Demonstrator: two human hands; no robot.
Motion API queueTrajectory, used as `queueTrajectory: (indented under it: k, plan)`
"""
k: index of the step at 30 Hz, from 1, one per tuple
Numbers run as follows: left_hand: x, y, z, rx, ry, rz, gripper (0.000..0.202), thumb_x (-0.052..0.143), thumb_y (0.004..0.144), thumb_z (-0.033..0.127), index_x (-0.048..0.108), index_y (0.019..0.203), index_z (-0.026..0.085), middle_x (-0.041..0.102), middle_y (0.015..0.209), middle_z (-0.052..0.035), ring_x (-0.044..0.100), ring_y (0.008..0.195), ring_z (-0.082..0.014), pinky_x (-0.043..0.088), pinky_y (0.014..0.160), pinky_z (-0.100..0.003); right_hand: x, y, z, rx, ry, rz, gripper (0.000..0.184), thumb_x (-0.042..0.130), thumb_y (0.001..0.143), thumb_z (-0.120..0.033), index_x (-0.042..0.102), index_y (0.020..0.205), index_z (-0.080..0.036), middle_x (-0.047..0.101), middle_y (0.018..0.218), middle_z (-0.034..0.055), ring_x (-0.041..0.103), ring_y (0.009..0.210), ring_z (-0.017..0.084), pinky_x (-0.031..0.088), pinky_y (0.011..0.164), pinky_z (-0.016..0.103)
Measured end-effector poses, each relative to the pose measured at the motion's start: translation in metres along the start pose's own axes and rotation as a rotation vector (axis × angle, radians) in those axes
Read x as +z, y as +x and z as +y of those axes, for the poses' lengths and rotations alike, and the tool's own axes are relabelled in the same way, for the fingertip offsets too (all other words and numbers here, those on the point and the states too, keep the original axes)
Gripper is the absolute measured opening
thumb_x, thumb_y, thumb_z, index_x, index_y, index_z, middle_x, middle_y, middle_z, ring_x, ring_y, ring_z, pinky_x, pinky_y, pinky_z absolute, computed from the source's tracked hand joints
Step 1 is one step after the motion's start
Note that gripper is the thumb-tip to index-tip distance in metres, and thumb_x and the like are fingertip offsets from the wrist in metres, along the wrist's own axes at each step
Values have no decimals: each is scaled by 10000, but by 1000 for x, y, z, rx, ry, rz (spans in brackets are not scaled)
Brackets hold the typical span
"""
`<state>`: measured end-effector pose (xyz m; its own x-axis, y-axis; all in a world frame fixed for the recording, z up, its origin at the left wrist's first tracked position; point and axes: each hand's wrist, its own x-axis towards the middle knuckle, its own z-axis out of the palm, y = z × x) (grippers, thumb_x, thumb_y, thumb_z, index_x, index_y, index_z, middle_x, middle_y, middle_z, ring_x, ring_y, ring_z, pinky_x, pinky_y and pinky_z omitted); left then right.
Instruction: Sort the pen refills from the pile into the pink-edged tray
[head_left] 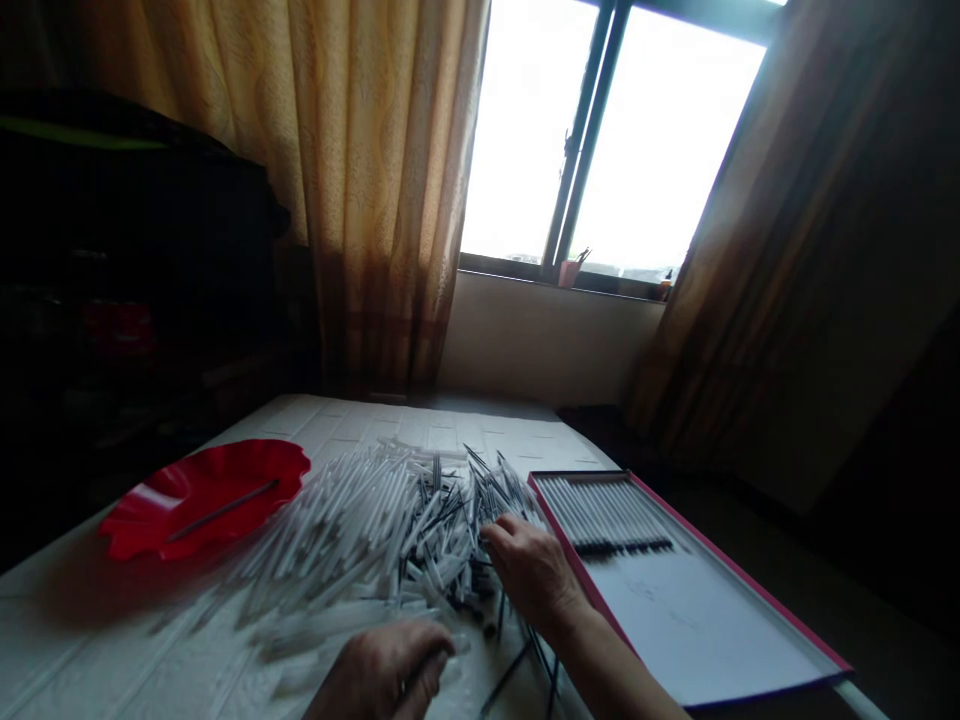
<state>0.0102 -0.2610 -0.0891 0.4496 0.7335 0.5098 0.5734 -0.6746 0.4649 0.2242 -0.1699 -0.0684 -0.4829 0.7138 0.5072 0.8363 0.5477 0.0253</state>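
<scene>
A large loose pile of clear, whitish pen barrels (337, 510) spreads over the table, with thin dark pen refills (495, 490) mixed in on its right side. My right hand (532, 570) reaches into the right part of this pile, fingers curled and thumb pressed in; what they pinch is hidden. At the near edge my left hand (386, 665) is closed, thumb against the fingers, beside some clear plastic pieces. I cannot make out anything in its grip. To the right lies a shallow red-edged box (742, 580), where a row of pens (607, 505) with dark ends lies side by side.
A red wavy-rimmed plate (142, 515) with one dark thin stick (221, 510) on it stands at the left. Everything rests on a white plank-patterned table (330, 415). Behind are curtains (382, 200), a window and a pink cup (568, 273) on the sill.
</scene>
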Motion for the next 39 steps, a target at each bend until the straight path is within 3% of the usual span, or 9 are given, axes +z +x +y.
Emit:
queueTrajectory:
  k: [4,11,13,17,23,27,31,34,39]
  plan:
    - [-18,6,-1,-145,91,58,217,455,950,181,669,945,221,754,842,-30,733,772,-188,516,698,-235,0,-4,5,-95,49,173,197,538,917,-107,703,868,-201,706,793,47,672,676,178,466,612,239]
    - [-22,6,0,-280,279,-100,122,623,846,149,683,794,243,705,865,0,665,835,-208,425,724,-279,-40,-17,13,-125,190,487,195,483,989,-216,672,1023,-190,733,911,90,713,768,200,550,676,288]
    - [-18,2,2,-264,273,-146,99,681,805,158,693,797,256,711,903,5,656,862,-220,411,744,-289,-50,-24,13,-21,274,520,146,522,968,-232,663,991,-201,735,880,78,707,710,190,548,620,271]
    - [-10,-4,12,-286,345,-189,125,735,727,152,689,802,241,707,991,-28,613,938,-279,387,853,-372,-52,-41,13,366,641,524,157,595,916,-369,650,925,-223,722,731,33,650,561,173,502,490,246]
    - [-8,-3,19,-216,408,-130,146,682,752,77,659,768,220,703,916,-33,623,877,-269,414,818,-363,-46,-42,19,584,1109,481,293,691,825,-490,657,854,-200,689,695,16,601,555,145,515,534,242]
    - [-15,0,13,-106,34,140,91,538,940,182,609,944,240,664,881,-18,654,793,-190,467,721,-258,-53,-34,17,836,1472,538,412,844,627,-501,644,821,-198,699,647,1,558,491,113,440,441,194]
    - [-21,9,16,-412,-537,297,221,552,966,436,620,925,230,639,747,-1,648,632,-159,478,500,-200,-55,-31,11,1001,1671,537,495,916,457,-433,642,793,-194,713,606,11,533,446,107,368,384,175]
    - [-25,16,19,-658,-895,431,304,754,810,473,644,888,201,717,870,-39,702,658,-173,525,485,-202,-51,-36,6,922,1681,427,439,901,528,-446,658,783,-184,715,607,28,541,448,114,377,396,183]
    - [-30,22,11,-941,-1206,752,178,789,786,174,652,900,178,765,852,-21,755,670,-164,572,537,-190,-47,-46,4,743,1618,330,344,857,654,-457,673,753,-184,710,614,35,569,472,123,410,427,188]
